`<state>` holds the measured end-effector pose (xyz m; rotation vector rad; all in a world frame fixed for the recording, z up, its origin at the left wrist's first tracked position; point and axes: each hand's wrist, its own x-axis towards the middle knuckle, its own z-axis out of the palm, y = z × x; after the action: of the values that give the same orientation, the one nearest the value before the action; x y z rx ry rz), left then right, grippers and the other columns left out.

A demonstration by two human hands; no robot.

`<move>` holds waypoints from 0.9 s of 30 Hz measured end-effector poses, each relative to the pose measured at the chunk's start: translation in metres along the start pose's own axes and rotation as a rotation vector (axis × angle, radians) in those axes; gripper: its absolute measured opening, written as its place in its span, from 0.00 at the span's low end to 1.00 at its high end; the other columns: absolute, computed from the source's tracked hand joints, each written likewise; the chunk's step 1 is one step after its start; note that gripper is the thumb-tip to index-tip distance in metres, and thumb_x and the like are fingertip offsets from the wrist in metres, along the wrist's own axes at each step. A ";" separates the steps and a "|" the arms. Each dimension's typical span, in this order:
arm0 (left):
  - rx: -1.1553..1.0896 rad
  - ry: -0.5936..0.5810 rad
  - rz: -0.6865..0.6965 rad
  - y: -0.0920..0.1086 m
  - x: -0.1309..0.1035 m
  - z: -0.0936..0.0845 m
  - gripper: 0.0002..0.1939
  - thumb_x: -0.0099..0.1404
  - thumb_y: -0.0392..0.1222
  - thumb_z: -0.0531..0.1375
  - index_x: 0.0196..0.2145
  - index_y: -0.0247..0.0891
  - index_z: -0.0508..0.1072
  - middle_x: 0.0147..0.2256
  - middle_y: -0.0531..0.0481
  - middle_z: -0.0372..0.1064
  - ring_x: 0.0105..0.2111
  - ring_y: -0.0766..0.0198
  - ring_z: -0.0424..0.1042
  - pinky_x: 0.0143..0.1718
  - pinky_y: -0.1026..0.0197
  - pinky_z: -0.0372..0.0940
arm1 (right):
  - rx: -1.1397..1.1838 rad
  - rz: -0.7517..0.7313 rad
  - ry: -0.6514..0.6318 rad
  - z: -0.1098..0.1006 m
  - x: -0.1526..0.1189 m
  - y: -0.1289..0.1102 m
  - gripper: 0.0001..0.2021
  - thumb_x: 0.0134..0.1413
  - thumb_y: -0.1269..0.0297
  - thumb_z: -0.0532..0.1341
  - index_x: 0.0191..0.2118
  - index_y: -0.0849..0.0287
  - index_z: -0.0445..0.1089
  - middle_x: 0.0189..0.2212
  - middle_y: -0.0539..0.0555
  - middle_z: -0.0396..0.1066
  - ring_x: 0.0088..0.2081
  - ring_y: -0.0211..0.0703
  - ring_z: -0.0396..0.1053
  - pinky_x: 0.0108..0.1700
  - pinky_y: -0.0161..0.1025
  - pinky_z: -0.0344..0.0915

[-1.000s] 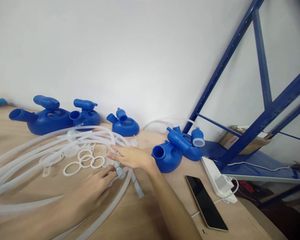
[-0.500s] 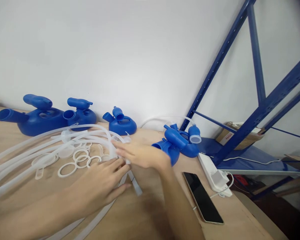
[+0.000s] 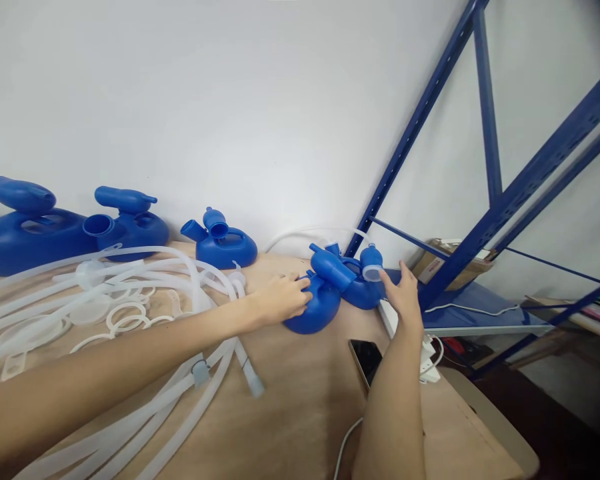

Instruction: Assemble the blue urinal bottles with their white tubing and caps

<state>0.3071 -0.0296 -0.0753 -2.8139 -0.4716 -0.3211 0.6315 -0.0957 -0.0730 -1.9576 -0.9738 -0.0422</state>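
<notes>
My left hand (image 3: 283, 299) has its fingers curled over the neck of a blue urinal bottle (image 3: 314, 313), hiding its mouth. A smaller blue piece (image 3: 334, 268) rests on top of that bottle. Behind it to the right stands another blue urinal bottle (image 3: 364, 295). At its side hangs a blue cup-shaped funnel (image 3: 371, 257) with a white ring on its rim and a clear hose (image 3: 325, 231) from its top. My right hand (image 3: 405, 293) is open beside the funnel, thumb and fingers apart, the thumb close to the white rim; I cannot tell whether it touches.
Several blue urinal bottles (image 3: 227, 250) line the wall at left. Translucent hoses (image 3: 190, 413) and white rings (image 3: 127, 317) lie on the table. A phone (image 3: 365, 357), a power strip (image 3: 430, 367) and a blue metal rack (image 3: 473, 320) holding a cardboard box (image 3: 437, 263) are at right.
Both hands have left the hoses and moved right: the left to the front urinal bottle, the right to beside the funnel. The view has turned slightly right.
</notes>
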 end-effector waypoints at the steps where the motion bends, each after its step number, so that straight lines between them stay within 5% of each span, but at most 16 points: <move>1: 0.003 0.000 -0.011 -0.006 0.000 0.004 0.13 0.75 0.44 0.57 0.48 0.37 0.78 0.53 0.40 0.73 0.50 0.47 0.72 0.46 0.50 0.69 | 0.010 0.028 -0.002 0.007 0.002 0.013 0.52 0.54 0.40 0.61 0.76 0.67 0.48 0.75 0.72 0.46 0.76 0.65 0.44 0.74 0.55 0.44; 5: 0.024 0.003 -0.091 -0.041 -0.003 0.011 0.13 0.75 0.44 0.57 0.49 0.39 0.79 0.54 0.42 0.72 0.52 0.50 0.71 0.49 0.53 0.68 | 0.045 0.082 -0.037 0.038 0.004 0.043 0.54 0.56 0.40 0.58 0.77 0.71 0.38 0.74 0.73 0.48 0.74 0.60 0.52 0.71 0.48 0.54; 10: 0.081 -0.020 -0.218 -0.082 -0.010 0.016 0.14 0.75 0.40 0.55 0.50 0.36 0.79 0.53 0.38 0.73 0.49 0.51 0.72 0.43 0.55 0.69 | 0.000 0.148 -0.074 0.061 0.009 0.049 0.51 0.48 0.42 0.66 0.72 0.66 0.54 0.67 0.73 0.59 0.69 0.69 0.58 0.72 0.56 0.49; 16: 0.124 -0.038 -0.330 -0.100 -0.015 0.021 0.15 0.75 0.38 0.52 0.46 0.35 0.79 0.51 0.37 0.73 0.48 0.50 0.72 0.39 0.57 0.68 | -0.044 0.235 -0.051 0.067 0.007 0.047 0.44 0.45 0.45 0.69 0.67 0.58 0.61 0.71 0.71 0.51 0.73 0.74 0.47 0.72 0.62 0.46; 21: 0.126 -0.044 -0.414 -0.108 -0.014 0.022 0.14 0.74 0.36 0.53 0.44 0.35 0.79 0.51 0.37 0.73 0.48 0.51 0.72 0.37 0.60 0.68 | -0.023 0.241 -0.094 0.067 0.005 0.042 0.50 0.45 0.47 0.68 0.71 0.60 0.51 0.67 0.70 0.60 0.68 0.64 0.59 0.69 0.54 0.56; 27: 0.152 -0.053 -0.554 -0.126 -0.016 0.025 0.15 0.73 0.32 0.51 0.44 0.30 0.78 0.49 0.37 0.72 0.47 0.50 0.73 0.41 0.56 0.68 | -0.098 0.308 -0.200 0.052 0.006 0.023 0.54 0.28 0.47 0.78 0.66 0.54 0.64 0.71 0.72 0.49 0.71 0.84 0.45 0.68 0.72 0.47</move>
<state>0.2535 0.0883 -0.0745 -2.5018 -1.2317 -0.2999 0.6332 -0.0594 -0.1174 -2.2147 -0.7967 0.2902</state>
